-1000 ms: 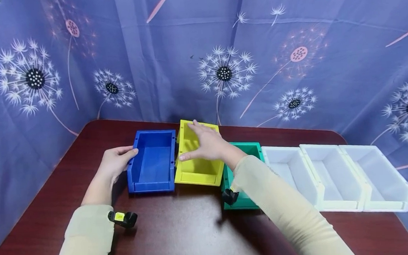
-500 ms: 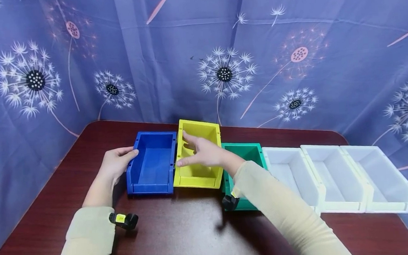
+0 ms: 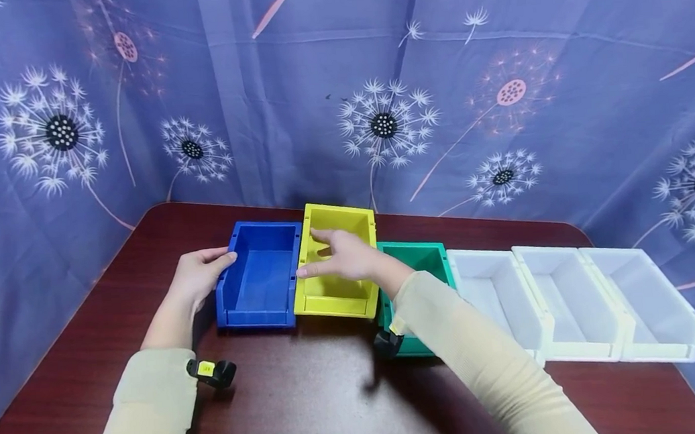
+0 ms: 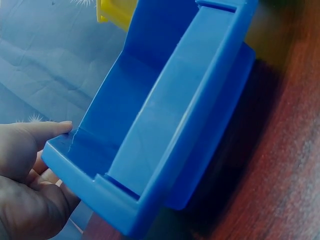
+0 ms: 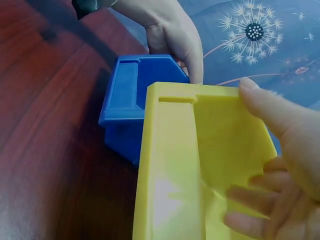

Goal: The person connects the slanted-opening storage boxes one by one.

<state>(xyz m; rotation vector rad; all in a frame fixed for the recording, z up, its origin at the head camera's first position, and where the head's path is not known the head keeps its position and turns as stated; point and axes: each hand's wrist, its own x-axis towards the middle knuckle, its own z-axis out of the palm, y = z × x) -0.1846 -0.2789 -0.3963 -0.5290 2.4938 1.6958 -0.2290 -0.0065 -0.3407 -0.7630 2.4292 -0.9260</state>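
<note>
1. Blue bin (image 3: 261, 277): pinched at left wall by left hand (image 3: 197, 278), thumb at rim, presumably for steadying;
2. Yellow bin (image 3: 332, 299): directly right of blue bin; right hand (image 3: 347, 257) spread wide over interior, thumb on rim nearest blue bin, likely for control of that wall;
3. Green bin (image 3: 417, 256), then white bins (image 3: 561, 296): farther right of blue bin, side by side;
4. Yellow tag (image 3: 205, 369) on left wrist camera (image 3: 222, 374): nearer the wearer than blue bin; marking too small to read; no lettering legible on bins.
</note>
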